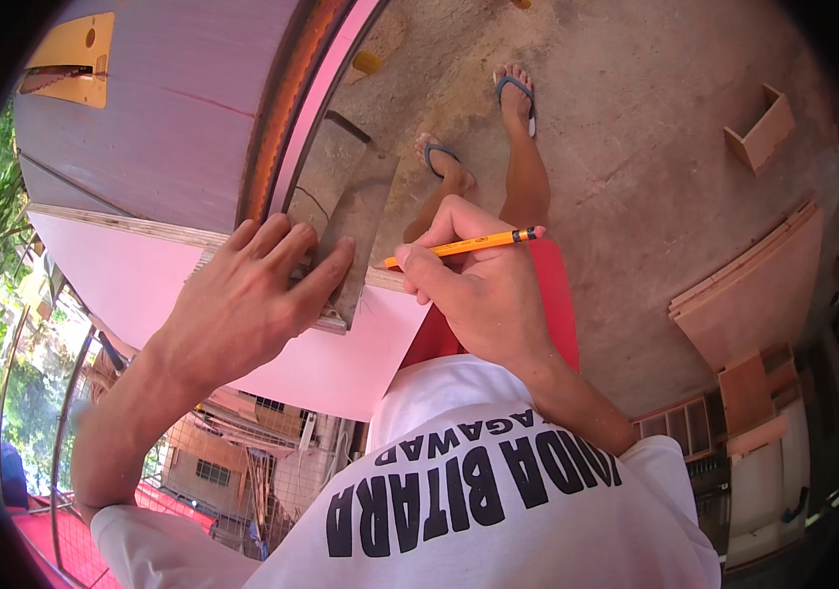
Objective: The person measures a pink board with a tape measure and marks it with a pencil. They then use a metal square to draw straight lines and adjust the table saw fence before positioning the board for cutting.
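Note:
My right hand [483, 294] is closed round a yellow pencil [459, 245] with a dark band and a pink eraser. The pencil's tip points left, at the raw edge of a pale, pink-tinted board [341, 363]; whether it touches cannot be told. Beside it, my left hand [252, 285] curls its fingers over the board's edge. Its thumb and fingers hold a flat grey-brown strip [360, 201], which juts away from me past the board. The hand hides part of both strip and board.
To the left lies a grey-purple worktop [164, 128] with a yellow saw insert plate [76, 64] and blade. My sandalled feet stand on the concrete floor [616, 108]. A small wooden piece [761, 128] and stacked panels [753, 285] are at the right. A red seat [555, 304] is under me.

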Demonstrator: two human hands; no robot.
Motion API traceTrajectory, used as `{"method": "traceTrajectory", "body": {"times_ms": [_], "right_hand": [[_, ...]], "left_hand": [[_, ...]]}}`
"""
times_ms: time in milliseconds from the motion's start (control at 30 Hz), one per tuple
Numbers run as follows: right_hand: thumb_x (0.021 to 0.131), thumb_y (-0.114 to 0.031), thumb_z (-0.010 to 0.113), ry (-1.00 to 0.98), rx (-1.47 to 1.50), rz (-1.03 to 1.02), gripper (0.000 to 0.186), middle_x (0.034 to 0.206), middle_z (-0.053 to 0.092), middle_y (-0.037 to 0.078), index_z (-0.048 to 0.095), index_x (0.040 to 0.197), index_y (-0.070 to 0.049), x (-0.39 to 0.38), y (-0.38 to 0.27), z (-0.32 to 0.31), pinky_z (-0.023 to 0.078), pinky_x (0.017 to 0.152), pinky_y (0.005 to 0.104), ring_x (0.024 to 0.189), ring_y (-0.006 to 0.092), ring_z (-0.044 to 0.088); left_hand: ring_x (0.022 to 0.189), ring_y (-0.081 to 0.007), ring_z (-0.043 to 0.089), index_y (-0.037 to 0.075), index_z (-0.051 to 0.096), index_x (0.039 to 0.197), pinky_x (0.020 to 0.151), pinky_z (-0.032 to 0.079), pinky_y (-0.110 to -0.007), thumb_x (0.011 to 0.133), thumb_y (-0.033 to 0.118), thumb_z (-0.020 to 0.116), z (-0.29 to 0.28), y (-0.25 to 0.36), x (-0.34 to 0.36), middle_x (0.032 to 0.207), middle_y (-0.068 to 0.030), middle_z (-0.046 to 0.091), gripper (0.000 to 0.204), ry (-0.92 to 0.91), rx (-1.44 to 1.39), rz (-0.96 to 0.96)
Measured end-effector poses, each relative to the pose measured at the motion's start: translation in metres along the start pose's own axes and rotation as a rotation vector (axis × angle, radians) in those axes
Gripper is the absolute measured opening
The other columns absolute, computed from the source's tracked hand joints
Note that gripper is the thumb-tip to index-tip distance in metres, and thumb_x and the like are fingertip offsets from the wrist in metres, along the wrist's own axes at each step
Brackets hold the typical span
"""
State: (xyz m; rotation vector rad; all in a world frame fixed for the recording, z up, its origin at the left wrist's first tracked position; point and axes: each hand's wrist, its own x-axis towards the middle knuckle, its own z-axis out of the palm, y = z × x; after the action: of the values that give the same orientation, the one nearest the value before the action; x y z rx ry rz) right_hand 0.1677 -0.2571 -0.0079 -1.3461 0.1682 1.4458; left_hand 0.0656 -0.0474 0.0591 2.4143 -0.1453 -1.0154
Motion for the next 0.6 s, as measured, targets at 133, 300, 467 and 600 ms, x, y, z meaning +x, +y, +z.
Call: {"method": "traceTrajectory", "body": {"times_ms": [133,300,467,600], "right_hand": [[0.093,-0.002,0.070,-0.027,-0.038,-0.019,0.014,0.074,0.067,0.004,0.058,0.085,-0.001,-0.0015,-0.0009,-0.0008,0.048,0.059,0.0199,0.065,0.0034,0.060],[0.093,-0.002,0.070,-0.019,-0.094,-0.037,0.016,0.074,0.065,0.002,0.058,0.083,0.000,-0.0001,-0.0036,0.0030,0.045,0.060,0.0207,0.068,0.0022,0.057],[0.092,-0.001,0.071,-0.058,-0.150,-0.135,0.017,0.073,0.063,0.001,0.057,0.081,0.001,-0.0007,-0.0020,-0.0014,0.044,0.061,0.0217,0.070,0.0022,0.055],[0.091,-0.001,0.071,-0.042,-0.131,-0.122,0.018,0.073,0.063,0.001,0.057,0.080,0.001,-0.0015,0.0005,0.0003,0.043,0.061,0.0224,0.070,0.0019,0.053]], "left_hand": [[0.098,-0.0268,0.062,0.004,0.062,0.135,0.085,0.051,-0.040,0.084,0.011,0.070,-0.0009,0.0008,0.0001,0.102,-0.0097,0.060,0.052,-0.005,0.009,0.004],[0.098,-0.0271,0.062,0.003,0.062,0.134,0.084,0.051,-0.040,0.085,0.011,0.069,0.0006,-0.0006,0.0003,0.102,-0.0096,0.060,0.050,0.012,-0.021,-0.004],[0.097,-0.0276,0.063,0.003,0.062,0.133,0.084,0.052,-0.040,0.084,0.010,0.069,-0.0003,-0.0006,0.0010,0.102,-0.0097,0.061,0.050,0.014,-0.010,0.000],[0.098,-0.0274,0.063,0.003,0.063,0.133,0.085,0.052,-0.040,0.084,0.009,0.069,0.0014,-0.0002,0.0014,0.102,-0.0097,0.061,0.049,0.025,-0.009,-0.006]]}}
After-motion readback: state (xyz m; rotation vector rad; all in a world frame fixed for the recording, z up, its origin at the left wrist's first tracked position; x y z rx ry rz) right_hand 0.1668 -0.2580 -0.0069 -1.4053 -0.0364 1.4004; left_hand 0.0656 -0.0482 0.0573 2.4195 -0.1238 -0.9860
